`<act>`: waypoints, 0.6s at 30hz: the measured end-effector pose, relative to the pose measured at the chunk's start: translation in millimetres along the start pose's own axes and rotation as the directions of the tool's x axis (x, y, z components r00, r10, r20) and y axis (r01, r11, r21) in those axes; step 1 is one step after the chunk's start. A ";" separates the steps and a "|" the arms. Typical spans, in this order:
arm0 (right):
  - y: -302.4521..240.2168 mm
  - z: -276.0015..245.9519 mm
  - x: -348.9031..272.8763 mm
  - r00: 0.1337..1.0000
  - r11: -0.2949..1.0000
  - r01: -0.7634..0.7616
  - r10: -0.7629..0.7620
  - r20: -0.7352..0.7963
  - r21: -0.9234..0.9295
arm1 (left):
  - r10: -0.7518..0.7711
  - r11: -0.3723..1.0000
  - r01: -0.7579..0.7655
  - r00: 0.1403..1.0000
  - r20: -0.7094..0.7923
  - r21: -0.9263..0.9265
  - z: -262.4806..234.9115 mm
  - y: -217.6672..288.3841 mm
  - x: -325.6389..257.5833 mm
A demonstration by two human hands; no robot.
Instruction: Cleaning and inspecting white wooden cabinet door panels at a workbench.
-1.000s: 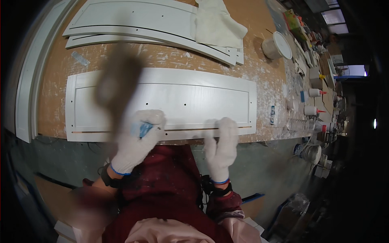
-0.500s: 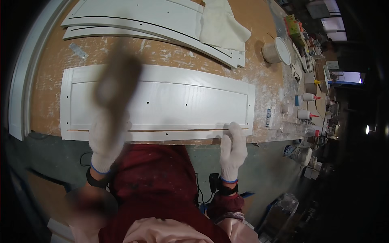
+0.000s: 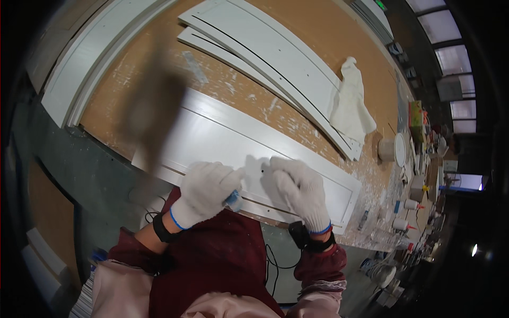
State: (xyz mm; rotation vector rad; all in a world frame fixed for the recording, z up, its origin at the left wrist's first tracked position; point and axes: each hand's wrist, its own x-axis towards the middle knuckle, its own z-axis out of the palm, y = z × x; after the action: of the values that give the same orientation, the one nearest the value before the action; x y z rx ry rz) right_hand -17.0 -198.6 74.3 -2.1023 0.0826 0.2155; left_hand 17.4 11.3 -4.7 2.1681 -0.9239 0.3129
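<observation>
A white panel point(image 3: 222, 132) with a raised border and small holes lies on the brown worktable in front of me. My left hand point(image 3: 209, 191), in a white knitted glove, is closed over the panel's near edge. A small blue, partly clear thing point(image 3: 233, 199) shows at its fingers; its kind cannot be made out. My right hand point(image 3: 301, 190), gloved too, hovers over the panel just to the right, its fingers curled and pressed together. Whatever they may hold is hidden.
Two more white panels point(image 3: 265, 58) overlap farther back, with a cream cloth point(image 3: 352, 103) on their right end. A white tub point(image 3: 392, 149) stands right of them, near glue bottles point(image 3: 405, 224). Long white boards point(image 3: 87, 61) line the left. A blurred brown patch point(image 3: 154, 111) hides part of the view.
The view has turned, so the panels now slant down to the right. Both hands have come closer together over the panel, and the blue thing now shows at my left hand.
</observation>
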 end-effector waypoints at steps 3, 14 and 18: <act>-18.8 3.2 66.3 0.991 0.922 0.129 -0.132 0.018 -0.365 | 0.008 1.000 -0.008 1.000 0.007 -0.014 -1.5 -0.1 2.0; -51.6 108.0 220.2 0.963 0.640 0.201 -0.266 0.032 -0.741 | 0.128 0.991 -0.127 0.992 0.019 -0.030 2.1 -6.0 -4.9; -65.0 114.6 233.5 0.999 0.679 0.049 -0.021 0.047 -0.732 | 0.173 0.983 -0.174 0.985 -0.024 -0.060 -1.1 -11.8 -5.2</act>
State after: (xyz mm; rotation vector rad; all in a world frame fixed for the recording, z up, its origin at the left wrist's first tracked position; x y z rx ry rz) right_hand 208.0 -60.4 28.0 -2.9135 -0.0865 0.2959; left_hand 22.0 20.2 -12.8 2.0293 -1.1009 0.3828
